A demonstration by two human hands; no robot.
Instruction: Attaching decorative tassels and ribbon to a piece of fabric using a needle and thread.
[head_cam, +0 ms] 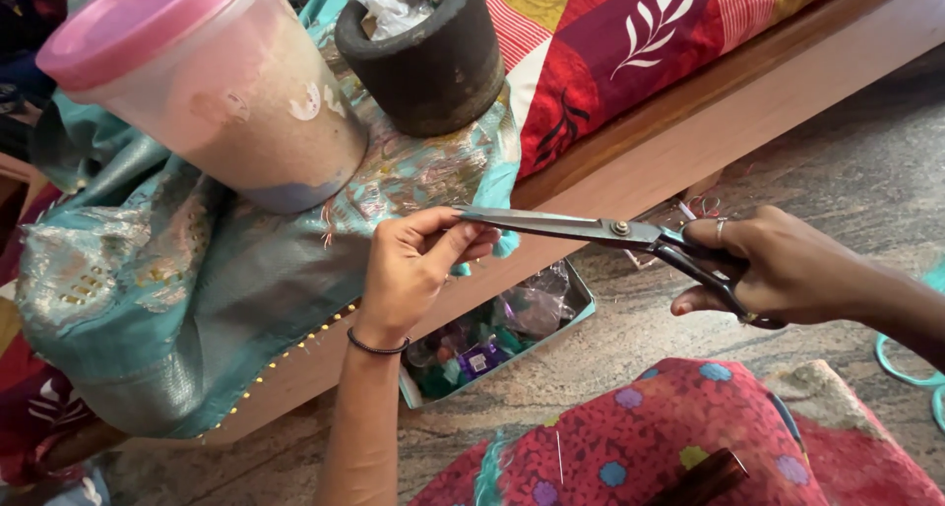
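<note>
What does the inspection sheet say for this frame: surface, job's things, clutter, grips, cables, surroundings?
Surface: wooden bed edge draped with teal fabric; stone floor below.
Job's things: scissors, blades closed or nearly so, tip at the fabric's tasselled edge.
Clutter: pink-lidded plastic jar and dark round mortar standing on the fabric; open tin of small items on the floor.
Grips: left hand pinches the fabric edge at the blade tip; right hand holds the scissor handles.
Cables: nothing seen.
Surroundings: patterned bedspread; red floral cloth in the foreground.
</note>
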